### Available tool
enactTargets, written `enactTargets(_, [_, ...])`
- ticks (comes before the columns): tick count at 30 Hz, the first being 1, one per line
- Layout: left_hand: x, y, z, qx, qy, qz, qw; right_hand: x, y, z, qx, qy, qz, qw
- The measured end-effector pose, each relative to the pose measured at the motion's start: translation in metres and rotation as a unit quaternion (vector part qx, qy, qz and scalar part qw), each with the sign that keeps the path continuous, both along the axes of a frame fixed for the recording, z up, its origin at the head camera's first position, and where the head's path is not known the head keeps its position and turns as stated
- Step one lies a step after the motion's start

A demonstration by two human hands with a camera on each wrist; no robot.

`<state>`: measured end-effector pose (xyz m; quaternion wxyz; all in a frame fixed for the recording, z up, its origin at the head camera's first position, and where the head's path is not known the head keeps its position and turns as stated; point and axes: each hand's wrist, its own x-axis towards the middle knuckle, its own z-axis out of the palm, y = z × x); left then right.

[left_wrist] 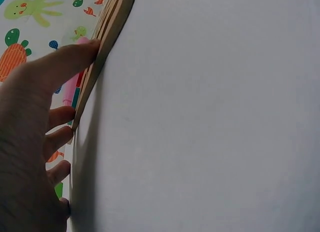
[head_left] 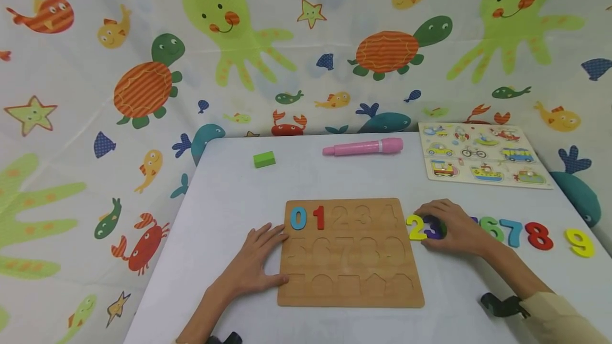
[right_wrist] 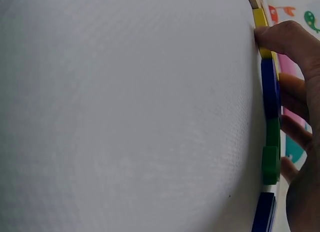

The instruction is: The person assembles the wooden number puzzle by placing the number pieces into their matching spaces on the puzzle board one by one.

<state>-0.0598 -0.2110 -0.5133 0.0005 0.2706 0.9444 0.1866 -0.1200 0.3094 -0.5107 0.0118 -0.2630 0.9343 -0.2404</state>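
A wooden number board [head_left: 346,254] lies on the table, with a blue 0 [head_left: 298,218] and a red 1 [head_left: 319,217] in its top row. My left hand [head_left: 253,264] rests against the board's left edge, fingers spread; its thumb [left_wrist: 75,59] touches that edge in the left wrist view. Just right of the board, my right hand [head_left: 451,227] pinches a yellow 2 [head_left: 416,228], with the thumb [right_wrist: 272,36] on its near side. A purple 3 [head_left: 432,227] lies beside it under the curved fingers. A green piece [right_wrist: 270,164] is mostly hidden beneath the hand.
Right of the hand lie a light green 6 [head_left: 492,228], a blue 7 [head_left: 512,232], a red 8 [head_left: 539,235] and a yellow 9 [head_left: 579,242]. Farther back are a green block [head_left: 264,159], a pink marker [head_left: 363,147] and a vehicle puzzle board [head_left: 483,155].
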Motion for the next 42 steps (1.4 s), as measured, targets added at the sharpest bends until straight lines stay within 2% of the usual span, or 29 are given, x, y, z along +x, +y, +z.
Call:
enactTargets(7, [0.0,-0.001,0.0,0.0,-0.005,0.005,1.0,-0.003,-0.002,-0.001,-0.01,0.003,0.003,0.9999])
enactTargets(14, [0.001,-0.002,0.0,-0.005,-0.012,0.008,0.9999,0.0,-0.004,-0.004,-0.036,-0.025,-0.014,0.999])
enactTargets(22, [0.001,-0.003,0.005,-0.012,-0.015,0.01,0.9998,-0.007,-0.019,0.007,-0.068,-0.024,-0.04,0.9966])
enactTargets(26, [0.0,-0.004,0.006,-0.013,-0.008,0.011,0.9998,-0.016,-0.04,0.013,-0.094,-0.029,-0.035,0.9946])
enactTargets(36, [-0.001,-0.004,0.002,0.002,-0.013,0.004,0.9999,-0.038,-0.111,0.008,-0.135,-0.021,0.033,0.9901])
enactTargets(42, [-0.001,-0.002,0.002,-0.001,-0.015,0.002,0.9999,-0.042,-0.14,0.001,-0.119,-0.008,0.044,0.9919])
